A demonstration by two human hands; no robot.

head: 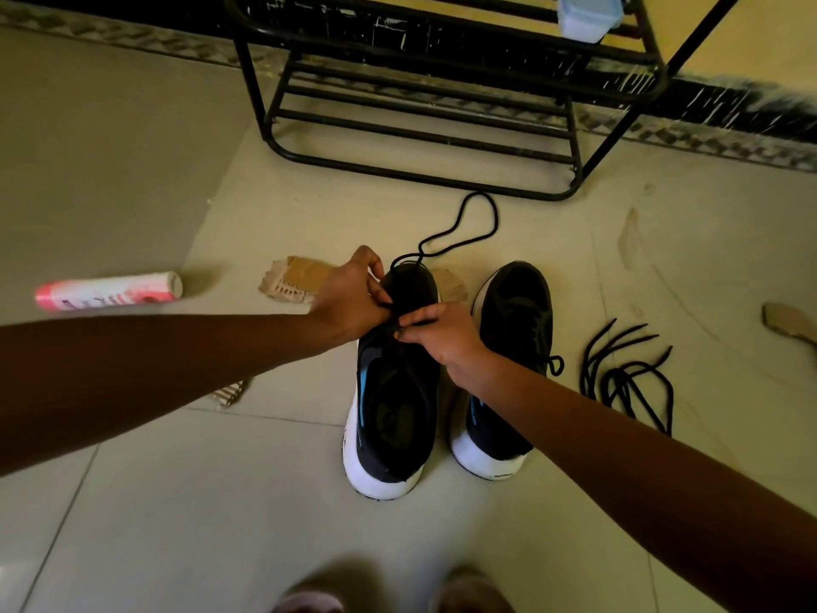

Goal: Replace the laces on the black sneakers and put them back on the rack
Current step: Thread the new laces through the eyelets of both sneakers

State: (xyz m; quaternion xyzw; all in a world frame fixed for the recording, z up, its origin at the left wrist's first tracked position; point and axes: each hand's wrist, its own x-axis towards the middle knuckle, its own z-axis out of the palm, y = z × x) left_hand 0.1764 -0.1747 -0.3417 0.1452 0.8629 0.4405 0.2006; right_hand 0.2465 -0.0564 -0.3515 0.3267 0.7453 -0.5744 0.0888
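Two black sneakers with white soles stand side by side on the tiled floor, toes pointing away from me. Both my hands work at the front eyelets of the left sneaker (391, 404). My left hand (353, 298) pinches a black lace (464, 227) at the shoe's left side. That lace loops out over the floor towards the rack. My right hand (437, 334) pinches the lace at the shoe's tongue. The right sneaker (513, 347) is laced, with a small bow at its side. A bundle of loose black laces (628, 378) lies to its right.
A black metal shoe rack (420, 104) stands against the wall beyond the sneakers, with a white plastic box (583, 15) on an upper shelf. A pink and white tube (110, 292) lies at the left. Torn cardboard pieces (296, 278) lie near the shoes. My feet show at the bottom edge.
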